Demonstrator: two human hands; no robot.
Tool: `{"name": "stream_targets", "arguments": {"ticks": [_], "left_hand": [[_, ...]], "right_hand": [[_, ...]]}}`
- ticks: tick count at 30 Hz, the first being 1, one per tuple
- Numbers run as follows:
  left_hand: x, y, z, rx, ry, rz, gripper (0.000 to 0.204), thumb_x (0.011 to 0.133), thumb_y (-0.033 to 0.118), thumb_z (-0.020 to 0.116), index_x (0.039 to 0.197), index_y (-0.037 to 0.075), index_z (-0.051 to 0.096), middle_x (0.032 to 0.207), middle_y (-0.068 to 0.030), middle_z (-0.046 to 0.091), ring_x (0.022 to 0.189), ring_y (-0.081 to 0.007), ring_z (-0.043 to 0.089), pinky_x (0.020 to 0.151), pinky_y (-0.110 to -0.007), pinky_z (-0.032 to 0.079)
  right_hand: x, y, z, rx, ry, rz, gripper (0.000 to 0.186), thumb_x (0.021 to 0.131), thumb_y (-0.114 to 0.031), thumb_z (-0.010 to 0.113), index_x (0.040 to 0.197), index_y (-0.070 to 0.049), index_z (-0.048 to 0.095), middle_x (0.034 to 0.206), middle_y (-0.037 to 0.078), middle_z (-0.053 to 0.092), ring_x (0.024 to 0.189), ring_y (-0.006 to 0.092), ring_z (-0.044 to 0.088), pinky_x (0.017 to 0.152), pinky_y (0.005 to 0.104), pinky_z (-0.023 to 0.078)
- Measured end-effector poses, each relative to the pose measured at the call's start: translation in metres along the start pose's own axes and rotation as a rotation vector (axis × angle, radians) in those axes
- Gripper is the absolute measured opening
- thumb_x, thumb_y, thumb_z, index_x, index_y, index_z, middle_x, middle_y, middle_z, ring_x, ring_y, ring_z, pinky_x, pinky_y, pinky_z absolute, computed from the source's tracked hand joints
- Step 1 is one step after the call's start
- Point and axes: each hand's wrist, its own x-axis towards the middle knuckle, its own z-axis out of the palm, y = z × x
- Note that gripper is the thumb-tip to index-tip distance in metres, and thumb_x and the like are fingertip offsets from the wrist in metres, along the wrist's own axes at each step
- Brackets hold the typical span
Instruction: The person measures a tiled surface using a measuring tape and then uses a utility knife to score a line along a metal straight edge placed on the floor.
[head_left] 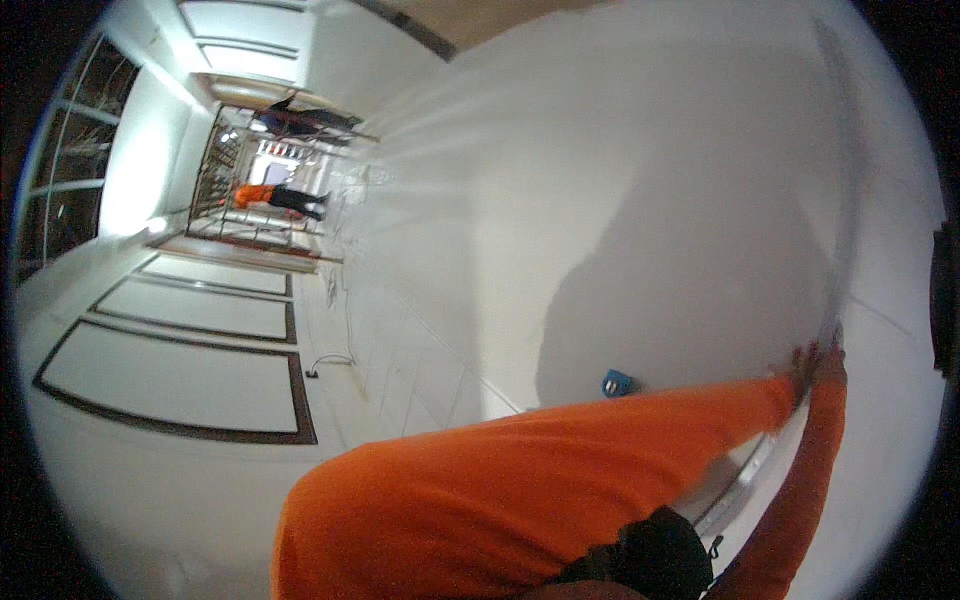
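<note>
Both hands of this person meet at one long grey metal strip (745, 475), with the left grip (803, 364) and the right grip (834, 358) side by side, close against it. The strip runs past them both ways, toward the top of the view and back between the forearms. Fingers look small and blurred from here, so I can't tell whether either grip is clamped on the metal or only resting there.

Orange sleeves (520, 445) reach out to the grips, with a bunch of black fabric (668, 555) between them, nearer the body. Left of the grips, a small blue boxy object (616, 383) sits on the pale floor (560, 180), well apart from them. A broad shadow (700, 240) spreads up and left of the grips.

Far off to their left stands a scaffold (215, 190), with a co-worker in an orange top (258, 195) and another in dark clothes (310, 122) beside it. Dark-framed wall panels (185, 375) line up on that far side too.
</note>
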Motion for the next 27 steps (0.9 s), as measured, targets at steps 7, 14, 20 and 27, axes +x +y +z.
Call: {"name": "stream_targets", "arguments": {"ticks": [7, 14, 20, 27], "left_hand": [[-0.012, 0.02, 0.026, 0.193, -0.035, 0.098, 0.128, 0.061, 0.07, 0.068, 0.149, 0.005, 0.001, 0.15, -0.033, -0.004, 0.135, -0.056, -0.004, 0.112, -0.056, 0.01], [0.012, 0.021, 0.028, 0.473, -0.158, 0.003, 0.129, 0.061, 0.069, 0.068, 0.149, 0.004, 0.0, 0.151, -0.0308, -0.003, 0.135, -0.0568, -0.006, 0.112, -0.057, 0.007], [0.003, 0.018, 0.036, 0.508, -0.065, -0.01, 0.112, 0.076, 0.072, 0.046, 0.147, 0.005, -0.009, 0.151, -0.0296, -0.012, 0.139, -0.0485, -0.001, 0.11, -0.052, 0.023], [0.004, 0.012, 0.023, 0.229, 0.123, -0.142, 0.132, 0.064, 0.06, 0.071, 0.143, -0.008, -0.01, 0.151, -0.0302, -0.003, 0.137, -0.044, 0.023, 0.094, -0.043, 0.048]], "right_hand": [[0.035, -0.022, 0.046, -0.373, -0.017, -0.186, 0.045, 0.095, -0.036, 0.04, 0.126, -0.006, 0.052, 0.124, 0.023, 0.056, 0.115, 0.0371, 0.054, 0.097, 0.0445, 0.043], [0.006, -0.076, -0.007, 0.026, -0.181, 0.159, 0.042, 0.094, -0.032, 0.045, 0.129, -0.009, 0.051, 0.12, 0.017, 0.061, 0.109, 0.0328, 0.06, 0.092, 0.0417, 0.048], [0.002, -0.054, 0.016, 0.051, -0.143, 0.284, 0.046, 0.094, -0.035, 0.043, 0.128, -0.005, 0.05, 0.117, 0.019, 0.062, 0.106, 0.0349, 0.061, 0.089, 0.0435, 0.049], [-0.039, -0.028, 0.018, -0.107, -0.229, 0.245, 0.041, 0.094, -0.029, 0.042, 0.126, -0.004, 0.047, 0.122, 0.02, 0.059, 0.108, 0.0368, 0.059, 0.087, 0.0466, 0.049]]}}
